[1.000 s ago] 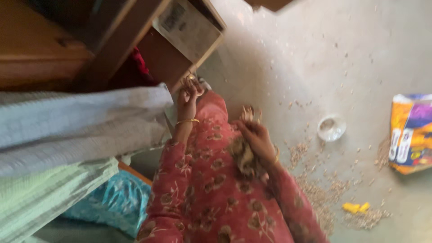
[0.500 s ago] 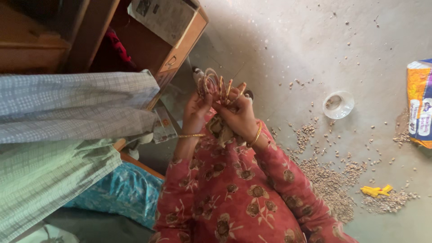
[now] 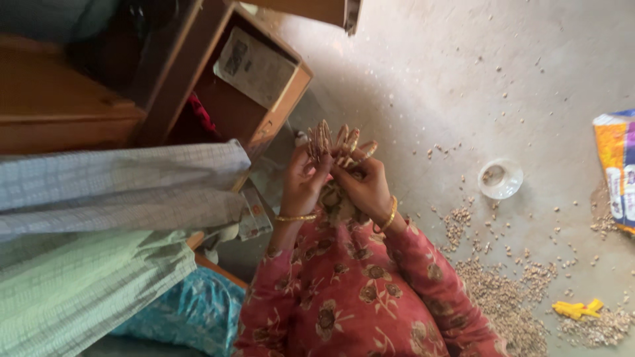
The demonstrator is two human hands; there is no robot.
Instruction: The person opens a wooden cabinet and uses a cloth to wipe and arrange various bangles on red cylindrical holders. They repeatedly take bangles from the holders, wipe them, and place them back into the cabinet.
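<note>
Both hands grip a bunch of bangles (image 3: 334, 144). Left hand (image 3: 303, 185) and right hand (image 3: 364, 185) pinch them from either side. Rings stand on edge, fanned toward the wooden cabinet (image 3: 264, 125).

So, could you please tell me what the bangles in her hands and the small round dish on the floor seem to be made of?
Bangles: probably metal, thin rigid rings with a gold-toned sheen, held by both the left hand and the right hand. Dish: likely clear plastic or glass, since the floor shows through its pale rim.

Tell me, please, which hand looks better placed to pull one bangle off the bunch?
Probably the right hand: its fingers pinch the splayed golden metal bangles, while the left hand grips the bunch.
</note>
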